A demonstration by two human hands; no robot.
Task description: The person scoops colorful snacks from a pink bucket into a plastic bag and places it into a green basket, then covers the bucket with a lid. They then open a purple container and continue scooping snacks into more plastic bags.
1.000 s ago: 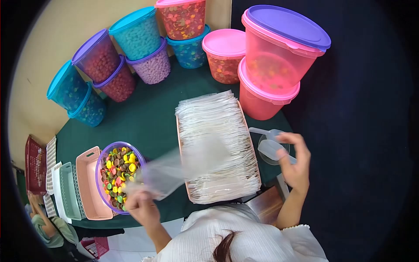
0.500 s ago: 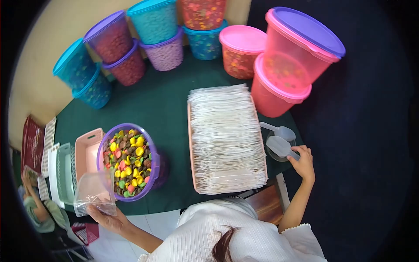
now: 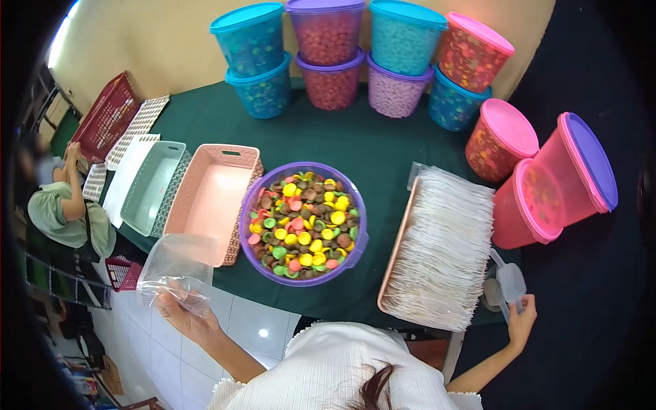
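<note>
Holding a clear bag (image 3: 179, 268) off the table's front edge now, left hand (image 3: 183, 316) has pulled clear of the bowl (image 3: 303, 223); right hand (image 3: 521, 320) grips a scoop (image 3: 511, 281), fill pending.

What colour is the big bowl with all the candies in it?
Purple. The big bowl has a purple rim and wall, seen clearly in the head view, the only one.

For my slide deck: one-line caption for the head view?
Left hand holds a clear plastic bag beside a tub of colourful candies; right hand grips a scoop.
</note>
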